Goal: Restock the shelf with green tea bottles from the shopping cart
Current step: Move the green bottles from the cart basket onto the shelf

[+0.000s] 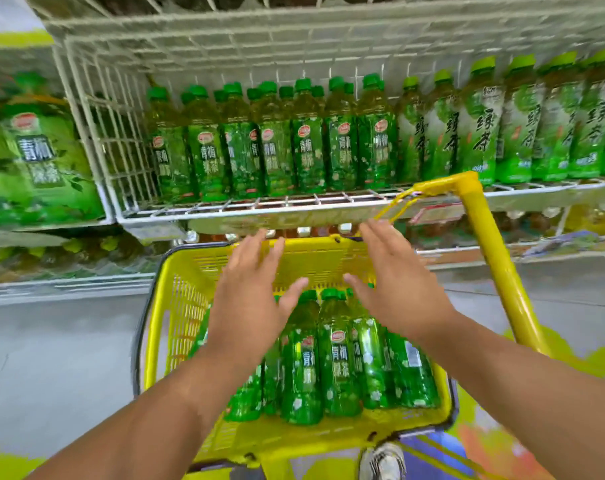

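Left hand is hovering spread and empty over the yellow cart basket, gripping nothing. Green tea bottles are lying in the basket below, several left to move. Right hand is likewise splayed and empty. Wire shelf above is looking mostly stocked, with a gap showing at its left end.

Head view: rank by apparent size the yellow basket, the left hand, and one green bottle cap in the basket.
1. yellow basket
2. left hand, which is nearer the camera, so it looks enlarged
3. green bottle cap
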{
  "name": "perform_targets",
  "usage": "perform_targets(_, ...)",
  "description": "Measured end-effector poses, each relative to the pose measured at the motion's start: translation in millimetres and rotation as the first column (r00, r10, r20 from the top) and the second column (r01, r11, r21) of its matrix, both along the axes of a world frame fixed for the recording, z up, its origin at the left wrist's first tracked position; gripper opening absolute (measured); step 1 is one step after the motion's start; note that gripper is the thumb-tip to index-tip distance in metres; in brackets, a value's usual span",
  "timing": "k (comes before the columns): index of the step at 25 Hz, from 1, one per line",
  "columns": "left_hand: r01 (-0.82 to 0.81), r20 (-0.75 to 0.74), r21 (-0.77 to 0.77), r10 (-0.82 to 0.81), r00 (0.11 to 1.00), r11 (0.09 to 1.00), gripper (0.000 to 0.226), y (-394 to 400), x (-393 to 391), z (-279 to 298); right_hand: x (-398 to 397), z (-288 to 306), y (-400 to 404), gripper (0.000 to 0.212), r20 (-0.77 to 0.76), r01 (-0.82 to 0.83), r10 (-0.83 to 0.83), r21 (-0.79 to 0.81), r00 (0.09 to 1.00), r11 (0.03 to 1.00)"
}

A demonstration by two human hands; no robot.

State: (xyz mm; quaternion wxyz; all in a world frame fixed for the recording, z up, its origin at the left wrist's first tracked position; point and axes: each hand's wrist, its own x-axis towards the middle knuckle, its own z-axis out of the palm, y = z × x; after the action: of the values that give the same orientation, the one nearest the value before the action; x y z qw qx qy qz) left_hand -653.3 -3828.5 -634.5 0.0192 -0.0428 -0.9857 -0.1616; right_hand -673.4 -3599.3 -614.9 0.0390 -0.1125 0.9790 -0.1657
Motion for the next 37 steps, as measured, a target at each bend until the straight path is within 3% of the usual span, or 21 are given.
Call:
perform_targets(6,-0.206,0.237,0.127,0.172,0.956,0.970,0.081,-27.6,60.7,-29.5,47.0,-17.7,-7.1,0.082,0.170,0.201,-0.193,-0.031,0.966,0.979)
perform_targets(11,-0.376,0.454,0.145,0.276,0.847,0.915,0.087,8.0,89.0,-44.3,63.4,-19.0,15.0,0.074,0.261,0.450,-0.456,0.086,0.851,0.889)
perform_targets(16,-0.547,0.626,0.103,0.373,0.685,0.831,0.082,42.7,98.4,-51.1,78.7,-23.7,12.7,0.058,0.410,0.442,-0.537,0.309,0.737,0.842)
perform_targets(20,-0.598,0.675,0.136,0.368,0.639,0.790,0.090,52.3,94.4,-57.0,82.7,-28.0,6.0,0.071,0.405,0.409,-0.576,0.430,0.710,0.805)
perform_targets(23,-0.600,0.682,0.054,0.409,0.606,0.799,0.094,53.1,93.8,-57.4,83.2,-31.5,-2.6,0.076,0.365,0.402,-0.610,0.504,0.703,0.764)
perform_targets(26,-0.615,0.683,0.090,0.401,0.611,0.783,0.089,54.0,94.6,-57.0,84.1,-35.6,-1.7,0.053,0.324,0.439,-0.623,0.487,0.712,0.755)
perform_targets(28,-0.628,0.677,0.114,0.403,0.617,0.770,0.087,53.5,96.2,-55.4,84.4,-35.1,4.1,0.049,0.341,0.479,-0.630,0.431,0.698,0.764)
perform_targets(34,-0.662,0.612,0.153,0.456,0.647,0.734,0.078,39.2,97.6,-29.8,90.0,-27.3,14.7,0.062,0.517,0.606,-0.654,0.291,0.552,0.741)
perform_targets(37,-0.664,0.565,0.262,0.447,0.694,0.700,0.069,21.2,89.3,2.8,82.4,-8.6,12.1,0.074,0.609,0.581,-0.529,0.133,0.592,0.803)
